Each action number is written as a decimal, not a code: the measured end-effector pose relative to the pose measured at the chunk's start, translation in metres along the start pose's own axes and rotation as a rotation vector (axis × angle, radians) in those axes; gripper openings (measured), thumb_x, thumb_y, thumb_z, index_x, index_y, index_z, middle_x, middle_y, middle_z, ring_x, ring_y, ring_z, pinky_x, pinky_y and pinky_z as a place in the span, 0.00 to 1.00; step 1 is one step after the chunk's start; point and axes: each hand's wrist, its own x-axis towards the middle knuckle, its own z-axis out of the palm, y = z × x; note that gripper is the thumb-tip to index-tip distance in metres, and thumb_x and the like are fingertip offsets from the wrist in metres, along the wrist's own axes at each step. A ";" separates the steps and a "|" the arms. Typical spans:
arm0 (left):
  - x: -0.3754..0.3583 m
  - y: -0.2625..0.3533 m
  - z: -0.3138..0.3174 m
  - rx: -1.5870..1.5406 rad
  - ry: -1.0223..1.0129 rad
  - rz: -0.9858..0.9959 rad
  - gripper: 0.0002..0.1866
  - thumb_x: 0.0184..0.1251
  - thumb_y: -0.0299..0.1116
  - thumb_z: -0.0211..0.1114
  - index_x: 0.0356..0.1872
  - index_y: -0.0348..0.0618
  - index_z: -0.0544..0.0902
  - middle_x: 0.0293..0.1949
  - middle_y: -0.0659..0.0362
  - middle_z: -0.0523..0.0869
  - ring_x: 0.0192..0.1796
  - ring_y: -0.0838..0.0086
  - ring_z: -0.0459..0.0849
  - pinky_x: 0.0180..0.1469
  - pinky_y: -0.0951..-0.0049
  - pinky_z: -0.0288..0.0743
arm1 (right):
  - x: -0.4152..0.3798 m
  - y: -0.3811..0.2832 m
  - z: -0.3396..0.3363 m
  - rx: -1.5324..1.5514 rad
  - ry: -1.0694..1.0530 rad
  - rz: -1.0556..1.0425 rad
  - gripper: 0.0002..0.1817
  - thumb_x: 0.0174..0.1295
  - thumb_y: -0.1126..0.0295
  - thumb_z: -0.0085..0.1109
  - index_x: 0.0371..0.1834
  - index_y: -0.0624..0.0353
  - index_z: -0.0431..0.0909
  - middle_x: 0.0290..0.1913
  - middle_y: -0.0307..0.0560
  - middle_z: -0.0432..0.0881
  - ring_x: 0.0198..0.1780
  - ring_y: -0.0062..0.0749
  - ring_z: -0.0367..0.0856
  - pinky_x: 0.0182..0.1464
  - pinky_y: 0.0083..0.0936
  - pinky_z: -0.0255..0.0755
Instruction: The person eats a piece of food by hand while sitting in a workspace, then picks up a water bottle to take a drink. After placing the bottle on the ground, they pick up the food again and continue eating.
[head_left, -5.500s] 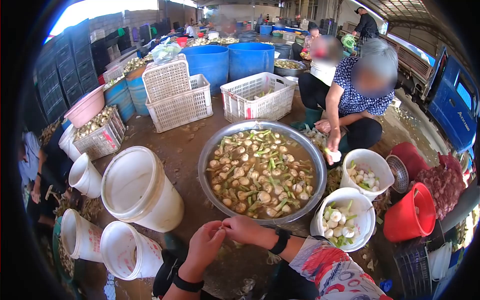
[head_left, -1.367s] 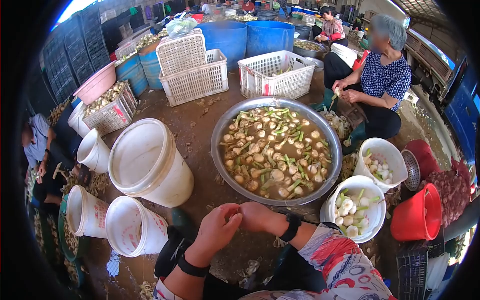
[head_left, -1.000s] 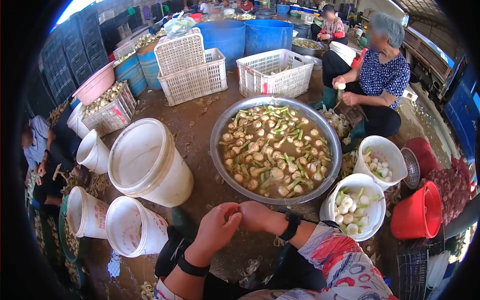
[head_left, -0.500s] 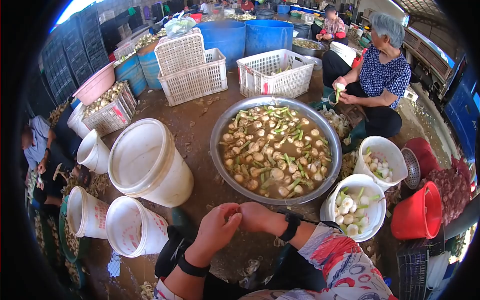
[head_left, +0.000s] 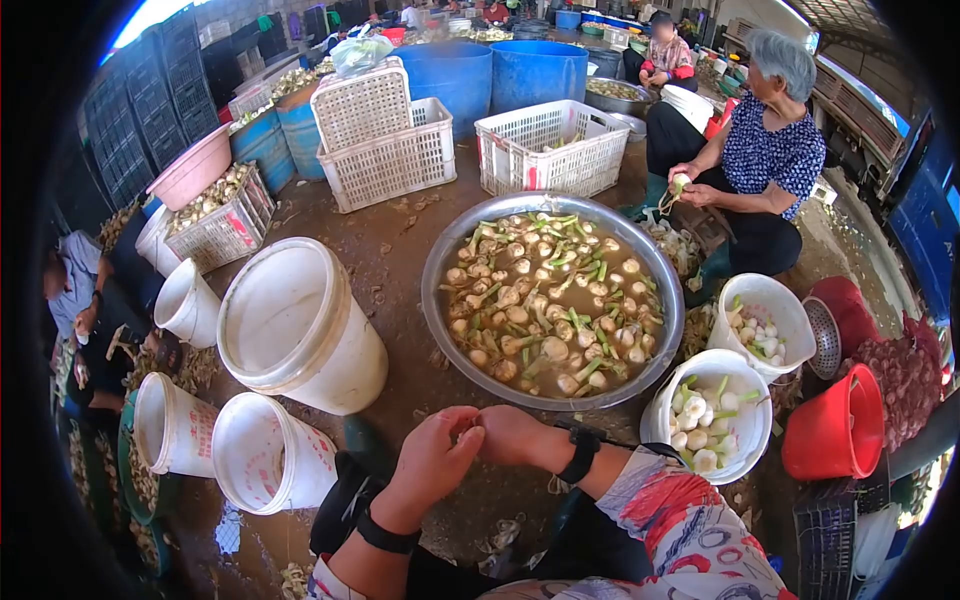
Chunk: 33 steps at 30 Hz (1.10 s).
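My left hand (head_left: 436, 456) and my right hand (head_left: 512, 436) meet in front of me, fingers curled and pressed together. Whatever they may hold is hidden behind the fingers. Just beyond them stands a wide metal basin (head_left: 436, 315) of murky water, with many garlic bulbs (head_left: 553, 348) on short green stems in it. To the right of my right hand is a white bucket (head_left: 752, 440) partly filled with cleaner, peeled garlic bulbs (head_left: 697, 408). Neither hand touches the basin or the bucket.
A second white bucket (head_left: 795, 315) with garlic and a red bucket (head_left: 815, 440) stand at right. White buckets (head_left: 345, 350) crowd the left. Plastic crates (head_left: 395, 170) and blue barrels (head_left: 540, 75) line the back. A co-worker (head_left: 765, 150) sits at upper right, holding a garlic bulb.
My hands stay almost in the same place, still together. The co-worker at right has lowered the garlic bulb slightly and turned it.
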 end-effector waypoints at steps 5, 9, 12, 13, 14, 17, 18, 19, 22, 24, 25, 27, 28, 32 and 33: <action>0.000 0.002 0.000 -0.008 0.003 -0.026 0.15 0.57 0.33 0.59 0.43 0.35 0.76 0.37 0.51 0.81 0.41 0.69 0.81 0.44 0.73 0.73 | 0.002 0.003 0.001 -0.033 -0.017 0.012 0.11 0.52 0.62 0.50 0.27 0.58 0.78 0.28 0.55 0.79 0.36 0.48 0.77 0.38 0.38 0.70; -0.001 0.004 0.001 0.032 0.035 -0.014 0.14 0.56 0.32 0.58 0.42 0.35 0.77 0.36 0.52 0.82 0.40 0.69 0.81 0.43 0.74 0.72 | 0.002 0.008 0.005 -0.017 0.020 -0.061 0.12 0.52 0.62 0.50 0.29 0.58 0.78 0.29 0.55 0.79 0.37 0.49 0.77 0.38 0.38 0.70; 0.001 0.000 0.003 0.001 0.043 -0.041 0.14 0.56 0.32 0.58 0.42 0.35 0.77 0.35 0.52 0.82 0.39 0.70 0.81 0.43 0.74 0.73 | -0.001 0.007 0.001 0.010 0.081 -0.067 0.11 0.52 0.63 0.50 0.29 0.57 0.78 0.29 0.55 0.79 0.37 0.50 0.77 0.38 0.38 0.70; 0.001 -0.001 0.004 -0.034 0.036 -0.081 0.16 0.54 0.37 0.58 0.41 0.38 0.78 0.36 0.49 0.82 0.41 0.61 0.81 0.44 0.69 0.72 | -0.001 0.004 -0.001 0.001 0.044 -0.033 0.11 0.52 0.63 0.50 0.29 0.57 0.78 0.30 0.55 0.79 0.37 0.50 0.76 0.38 0.38 0.69; 0.001 -0.002 0.004 -0.037 0.033 -0.070 0.16 0.54 0.37 0.58 0.41 0.38 0.78 0.36 0.49 0.82 0.41 0.61 0.81 0.44 0.69 0.72 | 0.000 0.002 -0.001 -0.002 0.004 -0.007 0.11 0.52 0.63 0.50 0.29 0.57 0.79 0.30 0.55 0.79 0.37 0.50 0.76 0.38 0.37 0.69; 0.001 -0.004 0.003 -0.029 0.043 -0.067 0.16 0.54 0.37 0.59 0.41 0.38 0.78 0.35 0.49 0.82 0.41 0.61 0.81 0.44 0.69 0.72 | -0.001 -0.002 -0.003 -0.034 -0.002 0.014 0.11 0.52 0.62 0.50 0.28 0.58 0.78 0.29 0.55 0.79 0.36 0.50 0.77 0.38 0.37 0.69; 0.000 -0.005 0.003 -0.030 0.039 -0.057 0.16 0.53 0.37 0.59 0.41 0.38 0.78 0.35 0.49 0.82 0.41 0.61 0.81 0.44 0.69 0.72 | -0.001 -0.004 -0.005 -0.046 -0.016 0.020 0.11 0.52 0.63 0.50 0.27 0.58 0.78 0.29 0.56 0.79 0.36 0.50 0.77 0.38 0.38 0.69; 0.001 -0.005 0.004 -0.033 0.036 -0.044 0.16 0.53 0.37 0.59 0.41 0.38 0.78 0.35 0.49 0.82 0.41 0.61 0.81 0.44 0.69 0.72 | -0.002 -0.003 -0.006 -0.051 -0.011 0.021 0.11 0.52 0.63 0.50 0.27 0.58 0.78 0.29 0.56 0.79 0.36 0.50 0.77 0.38 0.38 0.69; 0.001 -0.006 0.004 -0.018 0.046 -0.003 0.15 0.56 0.32 0.58 0.42 0.32 0.76 0.34 0.52 0.82 0.37 0.72 0.81 0.41 0.76 0.73 | -0.002 -0.004 -0.003 -0.021 0.005 0.015 0.12 0.52 0.63 0.50 0.27 0.59 0.78 0.29 0.56 0.79 0.36 0.51 0.77 0.38 0.38 0.69; 0.000 0.000 0.003 -0.004 0.045 0.000 0.15 0.56 0.32 0.59 0.42 0.33 0.76 0.34 0.52 0.82 0.37 0.72 0.81 0.41 0.75 0.73 | -0.005 -0.006 -0.007 -0.026 0.042 -0.045 0.11 0.49 0.64 0.50 0.21 0.60 0.76 0.27 0.56 0.78 0.34 0.52 0.76 0.35 0.39 0.69; -0.001 0.001 0.001 0.016 0.047 -0.004 0.15 0.56 0.32 0.59 0.42 0.33 0.76 0.34 0.52 0.82 0.38 0.72 0.81 0.42 0.75 0.73 | -0.004 -0.005 -0.006 -0.028 0.042 -0.048 0.11 0.49 0.64 0.50 0.21 0.60 0.76 0.27 0.56 0.78 0.34 0.52 0.76 0.35 0.39 0.69; 0.000 -0.001 0.002 -0.014 0.047 -0.018 0.15 0.55 0.34 0.59 0.41 0.35 0.77 0.35 0.51 0.82 0.39 0.66 0.81 0.43 0.72 0.73 | -0.002 -0.003 -0.003 -0.056 0.021 -0.013 0.11 0.48 0.64 0.51 0.22 0.60 0.76 0.26 0.56 0.78 0.33 0.52 0.76 0.35 0.40 0.69; -0.001 -0.002 0.002 -0.044 0.044 -0.032 0.16 0.54 0.37 0.58 0.41 0.38 0.78 0.35 0.49 0.82 0.41 0.61 0.81 0.44 0.69 0.72 | -0.002 -0.004 -0.004 -0.057 0.021 -0.013 0.11 0.48 0.64 0.51 0.22 0.60 0.76 0.26 0.56 0.78 0.33 0.52 0.76 0.35 0.40 0.69; 0.000 0.000 0.001 -0.024 0.056 -0.033 0.16 0.54 0.37 0.58 0.41 0.38 0.78 0.35 0.49 0.82 0.41 0.61 0.81 0.43 0.69 0.72 | -0.002 -0.004 -0.005 -0.057 -0.003 -0.004 0.11 0.52 0.64 0.49 0.26 0.58 0.78 0.29 0.56 0.79 0.35 0.51 0.77 0.37 0.38 0.69; -0.001 0.000 0.001 -0.024 0.040 -0.032 0.16 0.54 0.37 0.59 0.41 0.38 0.78 0.35 0.50 0.82 0.41 0.62 0.81 0.43 0.69 0.72 | -0.002 -0.002 -0.002 -0.023 0.014 -0.011 0.11 0.52 0.64 0.49 0.26 0.58 0.78 0.29 0.56 0.79 0.34 0.51 0.77 0.37 0.38 0.69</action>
